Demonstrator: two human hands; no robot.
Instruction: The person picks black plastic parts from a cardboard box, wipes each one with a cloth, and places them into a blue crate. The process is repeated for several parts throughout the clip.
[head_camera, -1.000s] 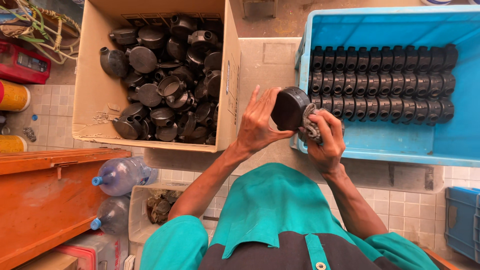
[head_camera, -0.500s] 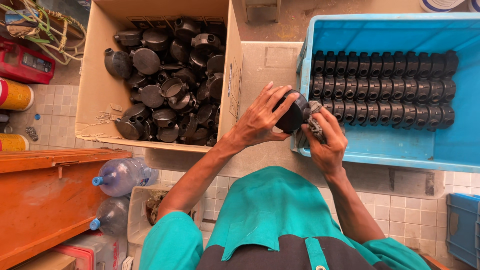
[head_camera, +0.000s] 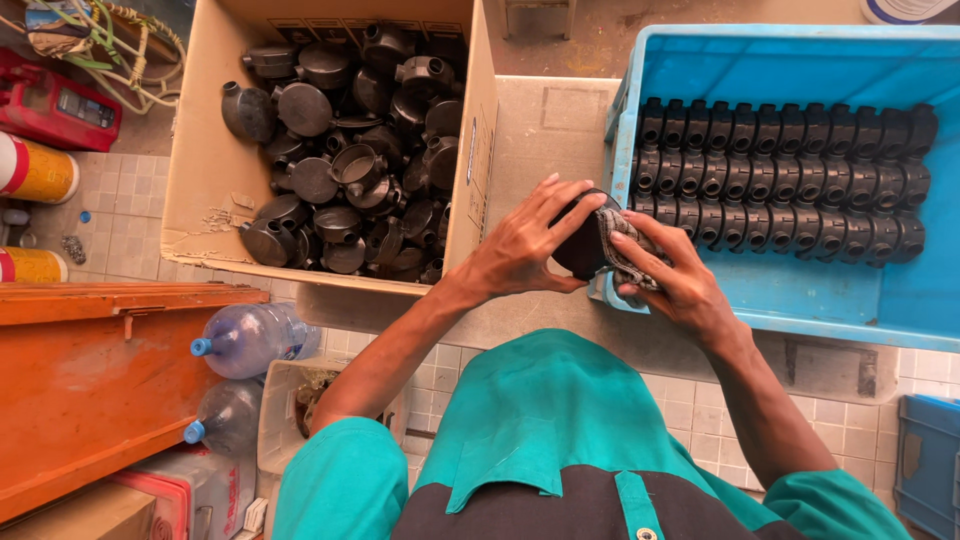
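- Since a second ago, both hands have drawn closer together, and the black round fitting (head_camera: 578, 240) is now nearly covered by them rather than held up in plain sight.
- Left hand (head_camera: 525, 245) wraps snugly around the fitting, between the cardboard box (head_camera: 205, 150) and the blue crate (head_camera: 800, 300).
- Right hand (head_camera: 675, 280) presses a patterned cloth (head_camera: 625, 250) against it, fingers closed.
- Smooth plastic could slip from the cloth and knock the neat rows (head_camera: 780, 180) askew.

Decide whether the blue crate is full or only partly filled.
Partly filled. The blue crate holds two neat rows of black fittings across its upper part; bare blue floor shows below them.
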